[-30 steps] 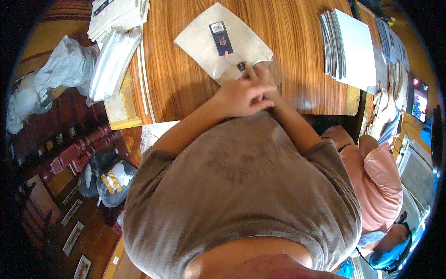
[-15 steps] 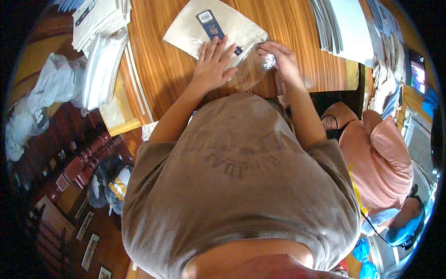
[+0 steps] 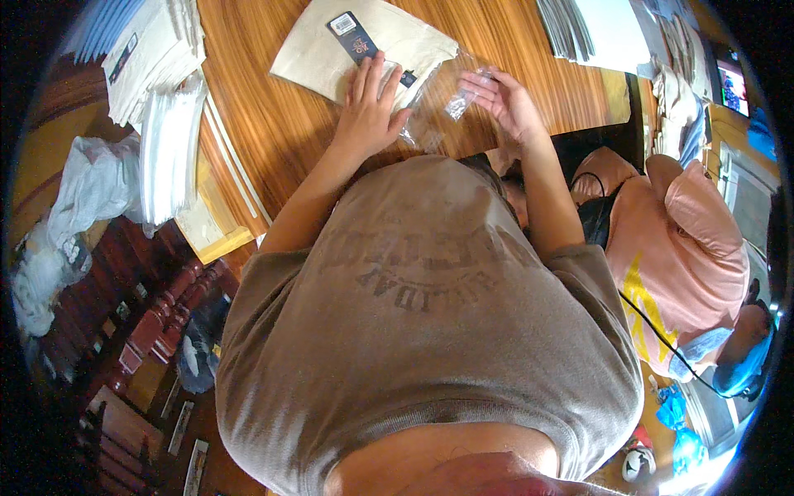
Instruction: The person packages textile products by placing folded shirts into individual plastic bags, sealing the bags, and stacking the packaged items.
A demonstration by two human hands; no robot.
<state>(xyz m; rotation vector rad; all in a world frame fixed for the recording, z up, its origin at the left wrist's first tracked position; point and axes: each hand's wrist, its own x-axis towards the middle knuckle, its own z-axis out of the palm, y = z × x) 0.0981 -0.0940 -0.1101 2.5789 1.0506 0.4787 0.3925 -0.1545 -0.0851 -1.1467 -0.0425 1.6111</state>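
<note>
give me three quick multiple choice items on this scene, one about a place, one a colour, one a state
1. Where does the left hand rest?
A. on the folded cream cloth item on the table
B. on the white stack at the left
C. in the person's lap

2. What colour is the tag lying on the folded cream cloth item?
A. bright red
B. dark navy, near black
C. yellow

3. How is the clear plastic bag held?
A. lying flat, untouched
B. pinched in the fingers of the right hand, lifted off the wooden table
C. stuffed under the white stack

Answers: 1 A, the palm lies flat on the cloth beside the tag. 2 B, the tag shows dark against the pale cloth. 3 B, the right fingers close on the crinkled plastic above the wood.
</note>
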